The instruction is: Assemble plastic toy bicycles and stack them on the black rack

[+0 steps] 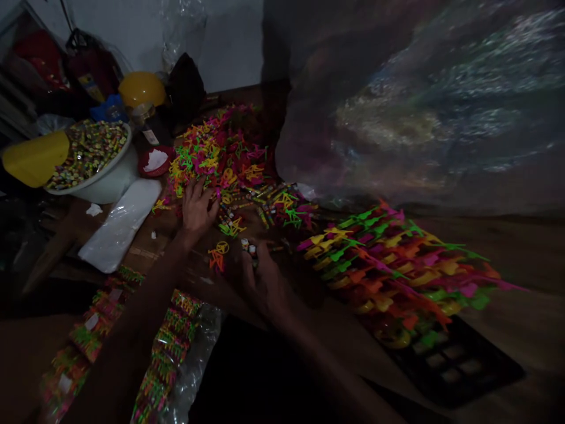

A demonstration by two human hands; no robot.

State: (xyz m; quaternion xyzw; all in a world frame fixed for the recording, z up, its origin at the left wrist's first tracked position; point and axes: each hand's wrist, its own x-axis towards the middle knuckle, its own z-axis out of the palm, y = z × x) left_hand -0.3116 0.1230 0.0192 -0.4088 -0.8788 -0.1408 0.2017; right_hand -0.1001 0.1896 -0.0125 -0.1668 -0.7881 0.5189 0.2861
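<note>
My left hand (198, 207) rests on the near edge of a heap of small bright plastic pieces (207, 147) in pink, yellow, green and orange. Its fingers are spread, and no held piece is visible. My right hand (267, 280) is lower and to the right, with thumb and fingers closed around a few small white-ended tubes (249, 247); the rest of them is hidden in dimness. Left of that hand lie an orange plastic piece (216, 259) and a yellow ring-shaped one (221, 247). Thin patterned tubes (263, 217) are scattered beyond it, among more plastic pieces.
A white basin (108, 182) of small colourful tubes, with a yellow scoop (37, 158), stands at left. Near it are a red dish (154, 169) and clear plastic bags (123, 224). Plastic figures (397, 259) lie over a black crate (468, 359) at right. Packed strips (165, 353) hang below.
</note>
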